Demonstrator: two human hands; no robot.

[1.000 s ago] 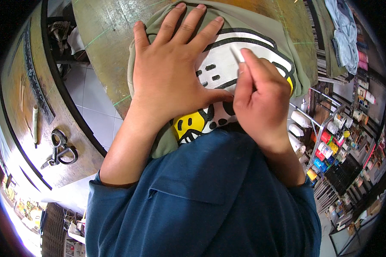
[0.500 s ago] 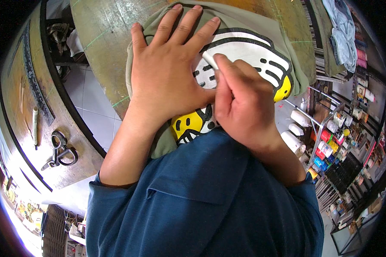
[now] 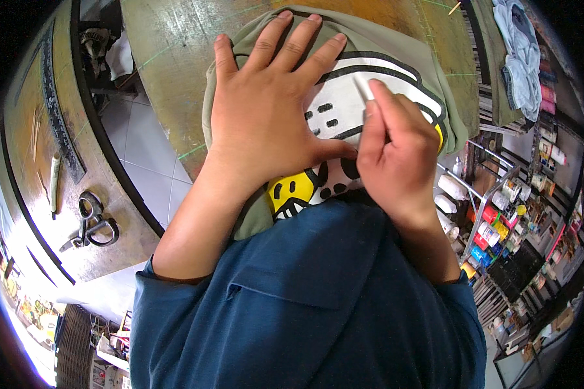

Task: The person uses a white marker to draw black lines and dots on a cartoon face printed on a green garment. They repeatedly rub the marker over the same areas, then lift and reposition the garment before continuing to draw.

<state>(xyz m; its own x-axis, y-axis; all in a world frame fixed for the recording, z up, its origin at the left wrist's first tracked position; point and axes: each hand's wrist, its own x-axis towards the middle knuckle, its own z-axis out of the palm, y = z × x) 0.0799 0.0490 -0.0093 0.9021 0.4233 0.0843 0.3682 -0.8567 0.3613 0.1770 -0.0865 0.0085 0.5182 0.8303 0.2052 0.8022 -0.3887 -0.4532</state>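
Note:
My left hand [image 3: 266, 110] lies flat with its fingers spread on an olive-green cloth, perhaps a shirt [image 3: 396, 48]. Under and beside it is a printed cartoon picture [image 3: 334, 97] in white, yellow and black; my palm hides part of it. Thumb and fingers of my right hand [image 3: 402, 146] are closed on a short white stick [image 3: 361, 85], its tip over the white area of the print. The stick is blurred, so its exact kind and whether it touches the cloth are unclear.
The cloth rests on a worn, stained table [image 3: 175, 39]. To the left, a second tabletop holds black-handled scissors [image 3: 92, 223], a pale pen-like tool [image 3: 55, 185] and a dark ruler-like strip [image 3: 58, 123]. At right stands a metal rack [image 3: 499, 178] near several paint bottles [image 3: 490, 230].
My right hand has moved right across the white print with the stick, away from my left fingers. The left hand stays spread on the cloth; the whole view has shifted slightly.

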